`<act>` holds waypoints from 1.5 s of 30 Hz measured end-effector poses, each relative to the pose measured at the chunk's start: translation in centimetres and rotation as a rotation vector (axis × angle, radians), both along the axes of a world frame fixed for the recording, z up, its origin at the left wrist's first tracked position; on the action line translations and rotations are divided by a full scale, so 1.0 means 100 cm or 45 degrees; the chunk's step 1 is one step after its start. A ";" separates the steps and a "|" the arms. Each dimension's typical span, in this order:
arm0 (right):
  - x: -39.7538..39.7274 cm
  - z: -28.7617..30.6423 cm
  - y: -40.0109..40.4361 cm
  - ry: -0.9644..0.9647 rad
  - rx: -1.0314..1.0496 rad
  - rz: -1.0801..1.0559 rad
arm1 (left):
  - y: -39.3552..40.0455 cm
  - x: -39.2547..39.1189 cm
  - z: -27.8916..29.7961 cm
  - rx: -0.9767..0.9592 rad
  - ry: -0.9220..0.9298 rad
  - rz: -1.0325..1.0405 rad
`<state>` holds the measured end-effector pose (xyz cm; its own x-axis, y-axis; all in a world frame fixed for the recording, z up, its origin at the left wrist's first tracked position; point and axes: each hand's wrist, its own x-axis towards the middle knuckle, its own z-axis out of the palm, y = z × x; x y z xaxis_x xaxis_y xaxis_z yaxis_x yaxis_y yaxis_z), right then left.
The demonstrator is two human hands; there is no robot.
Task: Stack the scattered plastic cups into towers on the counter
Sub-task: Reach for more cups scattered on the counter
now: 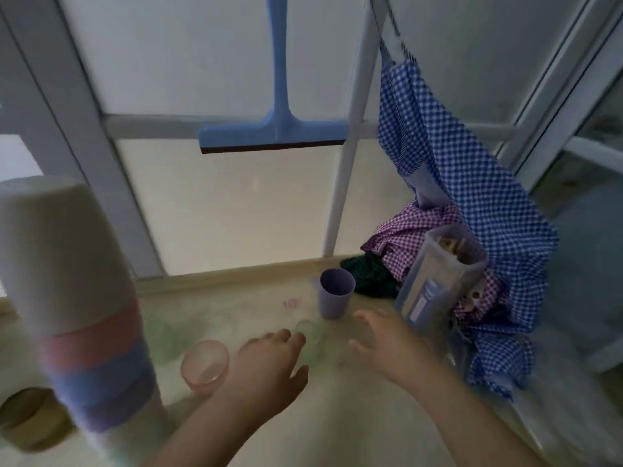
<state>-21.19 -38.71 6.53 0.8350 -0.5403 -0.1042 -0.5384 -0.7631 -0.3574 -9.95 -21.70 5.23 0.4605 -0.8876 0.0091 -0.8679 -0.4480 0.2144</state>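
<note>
A tall tower of upside-down cups (77,298), cream on top with pink, blue and purple bands below, stands close at the left. A purple cup (335,293) stands upright near the window sill. A pink cup (205,365) sits open-side up on the counter. A pale green see-through cup (310,335) is between my hands, blurred. My left hand (269,362) reaches forward with its fingertips at the green cup, fingers apart. My right hand (387,342) is spread open just right of that cup, holding nothing.
A clear plastic container (438,278) leans against blue and purple checked cloths (472,183) at the right. A blue squeegee (274,129) hangs on the window frame. Another faint green cup (165,335) sits behind the tower. The pale counter (323,416) spreads below.
</note>
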 end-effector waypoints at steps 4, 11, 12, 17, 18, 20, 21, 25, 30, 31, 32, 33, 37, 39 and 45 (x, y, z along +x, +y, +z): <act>0.034 -0.017 -0.052 0.039 -0.083 0.119 | -0.021 0.005 -0.002 -0.006 0.022 0.185; 0.110 -0.045 -0.092 0.260 -0.043 0.259 | -0.002 0.020 -0.012 -0.096 -0.020 0.434; 0.119 -0.048 -0.094 0.302 0.006 0.255 | 0.000 0.021 -0.011 -0.088 -0.066 0.447; 0.142 -0.058 -0.099 0.375 0.068 0.224 | 0.011 0.021 -0.013 -0.135 -0.050 0.587; 0.142 -0.058 -0.099 0.340 0.067 0.229 | 0.013 0.020 -0.014 -0.153 -0.045 0.604; 0.138 -0.050 -0.094 0.189 0.140 0.239 | 0.011 0.016 -0.009 -0.195 0.033 0.656; 0.135 -0.043 -0.090 0.077 0.221 0.238 | 0.010 0.016 -0.006 -0.231 0.097 0.691; 0.116 -0.003 -0.059 -0.355 0.414 0.280 | 0.004 0.015 0.005 -0.389 0.279 0.796; 0.076 0.033 -0.007 -0.716 0.592 0.211 | -0.006 0.007 0.032 -0.404 0.488 0.833; 0.068 0.037 0.005 -0.771 0.624 0.198 | -0.005 0.002 0.039 -0.443 0.602 0.834; 0.062 0.042 0.017 -0.832 0.637 0.189 | -0.003 -0.002 0.046 -0.527 0.792 0.831; 0.056 0.046 0.028 -0.902 0.654 0.179 | -0.001 -0.006 0.054 -0.654 0.996 0.819; 0.043 0.058 0.070 -1.127 0.863 0.124 | 0.014 -0.017 0.084 -1.074 1.407 0.710; 0.040 0.061 0.086 -1.162 0.839 0.152 | 0.021 -0.017 0.095 -1.203 1.414 0.658; 0.030 0.089 0.110 -1.125 0.567 0.287 | 0.059 -0.016 0.138 -1.232 0.859 0.562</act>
<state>-18.14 -27.70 15.41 0.7882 -0.4237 0.4463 0.1963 -0.5142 -0.8349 -11.52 -15.79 19.03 0.8820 -0.4185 0.2166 -0.2748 -0.0835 0.9579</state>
